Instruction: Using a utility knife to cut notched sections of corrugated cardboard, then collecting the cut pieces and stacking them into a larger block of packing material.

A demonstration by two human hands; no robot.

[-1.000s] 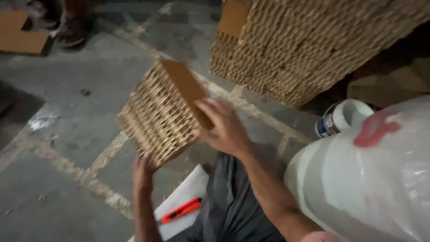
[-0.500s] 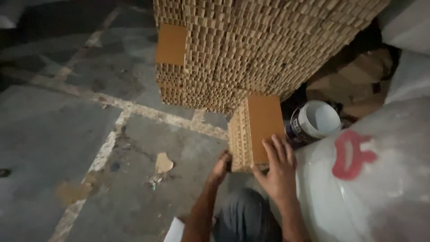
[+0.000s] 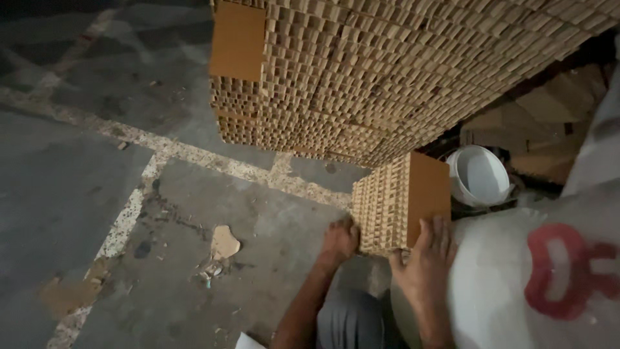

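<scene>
- A person looks down at their own two hands, which hold a small honeycomb cardboard block (image 3: 399, 203) upright just above a grey concrete floor (image 3: 97, 194).
- The left hand (image 3: 340, 240) grips the block's lower left corner, fingers curled against the ribbed, cell-patterned face.
- The right hand (image 3: 426, 258) is spread flat against the block's smooth brown side panel, fingers pointing up, pressing it from the right.
- The block sits just in front of a large stack of the same honeycomb cardboard (image 3: 387, 71), near the stack's lower corner but not yet joined to it; whether it touches the floor cannot be told.
- Judging from this, the block has been brought up to the stack and remains in hand, so setting it in place and letting go are not yet done.
- A white bucket (image 3: 479, 176) stands just right of the block, behind a large white sack with a red mark (image 3: 536, 284).
- A torn scrap of cardboard (image 3: 224, 243) lies on the floor to the left, well apart.
</scene>
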